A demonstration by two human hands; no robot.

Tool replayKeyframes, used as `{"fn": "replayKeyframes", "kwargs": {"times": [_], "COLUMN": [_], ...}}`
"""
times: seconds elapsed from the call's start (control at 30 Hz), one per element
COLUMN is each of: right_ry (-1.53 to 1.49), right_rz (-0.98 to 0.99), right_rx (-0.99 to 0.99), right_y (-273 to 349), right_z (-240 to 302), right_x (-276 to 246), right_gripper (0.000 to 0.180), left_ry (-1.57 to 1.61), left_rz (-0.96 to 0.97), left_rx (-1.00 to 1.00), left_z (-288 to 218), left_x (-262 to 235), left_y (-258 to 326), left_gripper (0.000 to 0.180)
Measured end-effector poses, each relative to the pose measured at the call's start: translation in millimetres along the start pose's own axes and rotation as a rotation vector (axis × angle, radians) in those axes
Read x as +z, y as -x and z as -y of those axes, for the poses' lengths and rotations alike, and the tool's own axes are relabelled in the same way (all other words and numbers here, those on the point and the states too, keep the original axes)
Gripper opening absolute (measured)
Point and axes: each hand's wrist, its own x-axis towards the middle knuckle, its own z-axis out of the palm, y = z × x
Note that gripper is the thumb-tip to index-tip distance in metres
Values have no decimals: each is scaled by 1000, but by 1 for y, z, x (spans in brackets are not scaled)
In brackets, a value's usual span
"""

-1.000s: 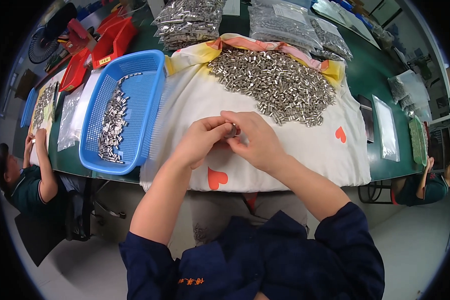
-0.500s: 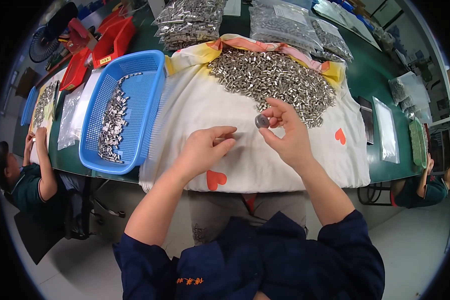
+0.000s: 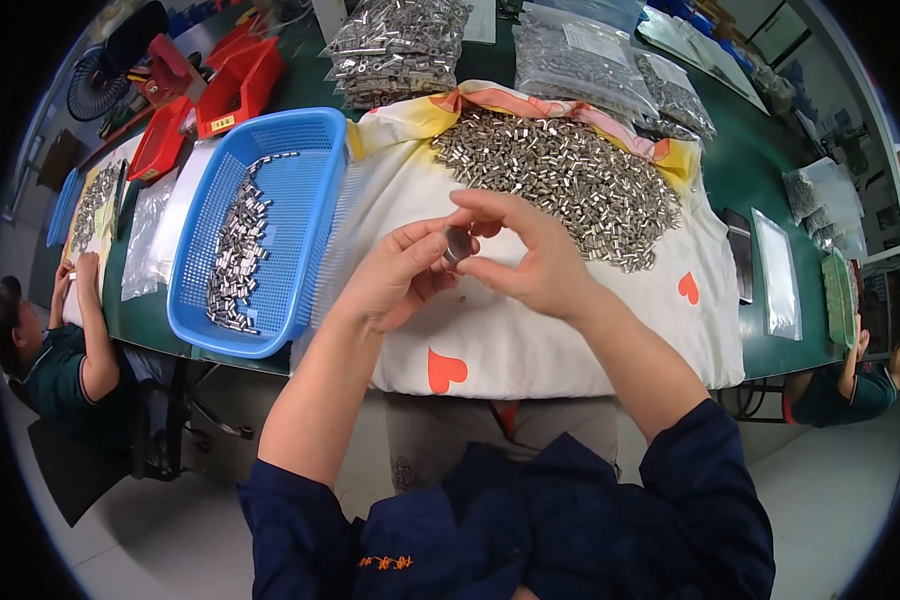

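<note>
Above the white cloth [image 3: 590, 350], my two hands meet around a small dark grey round disc [image 3: 457, 244]. My left hand [image 3: 395, 275] pinches the disc from its left side, thumb on top and the other fingers curled beneath. From the right, my right hand [image 3: 535, 255] has its fingers closed about the disc, the index finger arched over it and the thumb at its lower edge. Whatever else is between the fingers is hidden. Beyond the hands lies a heap of small silvery metal sleeves [image 3: 570, 180] on the cloth.
To the left stands a blue plastic basket [image 3: 315, 190] with many metal sleeves inside. Clear bags of metal parts [image 3: 395, 50] are stacked behind the heap. Red bins [image 3: 240, 85] sit at the far left. One person [image 3: 60, 345] works at the left, another [image 3: 850, 385] at the right.
My right hand has carried the disc leftward and slightly nearer. My left hand, open and apart before, has come up to it and taken hold. The view has shifted a little.
</note>
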Motion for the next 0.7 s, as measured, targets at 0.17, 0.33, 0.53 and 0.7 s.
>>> {"fn": "replayKeyframes", "kwargs": {"times": [0.17,0.33,0.53,0.7], "right_ry": [705,935,1007,1118], "right_rz": [57,145,171,141], "right_rx": [-131,-319,-290,-266], "right_y": [-34,-29,-14,-10], "right_z": [-62,-82,-79,-76], "right_x": [-13,5,-12,-11], "right_gripper": [28,21,15,8], "left_ry": [-776,-990,-1039,-1018], "left_rz": [-165,-7,97,109], "left_rx": [164,116,110,119], "left_z": [13,28,36,27], "left_x": [11,27,26,27], "left_y": [0,-3,1,-1], "left_gripper": [28,29,28,27]}}
